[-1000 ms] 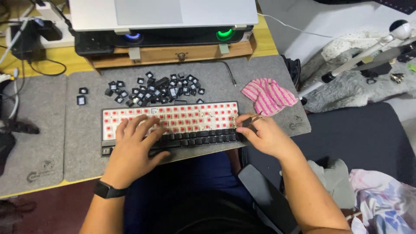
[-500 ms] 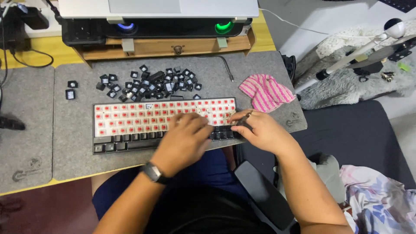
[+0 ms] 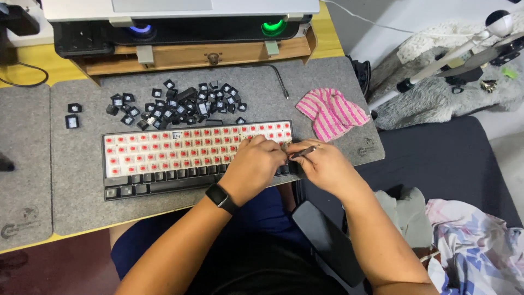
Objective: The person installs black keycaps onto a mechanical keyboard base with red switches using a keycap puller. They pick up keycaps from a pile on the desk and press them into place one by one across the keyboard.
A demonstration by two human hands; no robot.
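Fingers of the left hand curled down over the right end of the keyboard, tips pressed on the last black keys there; whether anything sits pinched beneath them cannot be told. Just to the right of those fingertips, touching them, the right hand, closed around a thin dark keycap puller, its tip aimed left toward the left fingertips. Black smartwatch on the left wrist, nearer than the fingers. Keyboard stretching away left of the fingers: bare pale plate with rows of red switches across most of it, black keycaps only along the near rows. All resting on a grey felt mat. Beyond the fingers and a little to the right, a pink striped cloth crumpled on the mat. Beyond and to the left, a loose heap of black keycaps, with two stray ones well off to the far left. Farther still, a wooden stand carrying a dark device with a blue and a green light, a silver laptop on top.
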